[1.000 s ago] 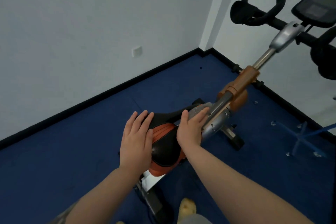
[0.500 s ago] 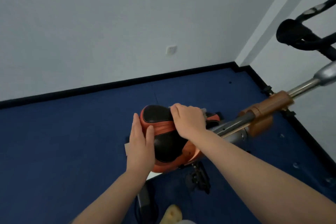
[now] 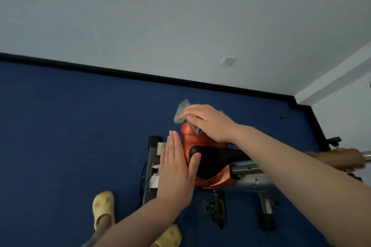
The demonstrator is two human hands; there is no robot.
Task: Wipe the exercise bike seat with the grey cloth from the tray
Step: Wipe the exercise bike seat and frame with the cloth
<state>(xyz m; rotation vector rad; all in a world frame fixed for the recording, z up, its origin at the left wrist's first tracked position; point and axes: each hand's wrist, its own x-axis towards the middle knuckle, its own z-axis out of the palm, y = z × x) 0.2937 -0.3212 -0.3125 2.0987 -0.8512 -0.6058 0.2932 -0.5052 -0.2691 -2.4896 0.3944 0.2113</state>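
The orange and black bike seat [image 3: 210,158] sits in the middle of the view. My right hand [image 3: 208,121] presses the grey cloth [image 3: 181,111] onto the seat's far orange edge, and the cloth sticks out to the left of the fingers. My left hand [image 3: 176,164] lies flat against the near left side of the seat, fingers straight and together, thumb on the black pad. The tray is out of sight.
The bike's silver frame tube [image 3: 251,180] and orange post [image 3: 339,158] run off to the right, with a pedal [image 3: 215,208] and base bar [image 3: 151,168] below. My feet in yellow slippers [image 3: 103,206] stand on the blue carpet [image 3: 70,136]. A white wall with black skirting [image 3: 140,75] is behind.
The view has swung left, so the handlebars are gone from sight. My right hand has slid with the cloth from the seat's nose end to its wide rear edge. The left hand stays on the seat.
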